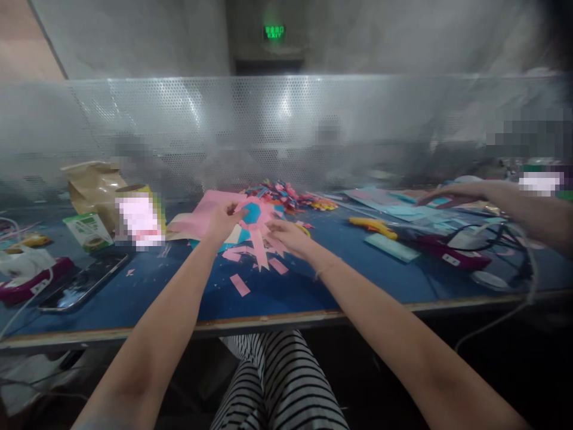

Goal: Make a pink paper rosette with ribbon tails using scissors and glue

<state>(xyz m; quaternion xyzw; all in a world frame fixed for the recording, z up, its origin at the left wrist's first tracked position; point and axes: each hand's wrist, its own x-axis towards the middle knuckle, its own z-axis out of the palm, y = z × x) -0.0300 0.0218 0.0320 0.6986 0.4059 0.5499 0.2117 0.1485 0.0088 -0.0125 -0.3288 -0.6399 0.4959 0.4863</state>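
Both my arms reach out over a blue table (286,292). My left hand (221,220) is closed in a pinch on the upper edge of a pink paper cut-out (259,230) that has a blue shape (251,212) on it. My right hand (286,234) rests on the right side of the same pink paper, its fingers pressed onto it. Pink paper strips (239,284) lie scattered on the table just in front of the cut-out. A larger pink sheet (210,209) lies under and behind my left hand.
A pile of coloured paper scraps (286,194) lies behind the cut-out. A phone (83,282), a brown paper bag (94,185) and a green packet (87,231) are at the left. A yellow tool (373,226), cables and another person's arm (492,194) are at the right. A perforated screen (286,125) closes the back.
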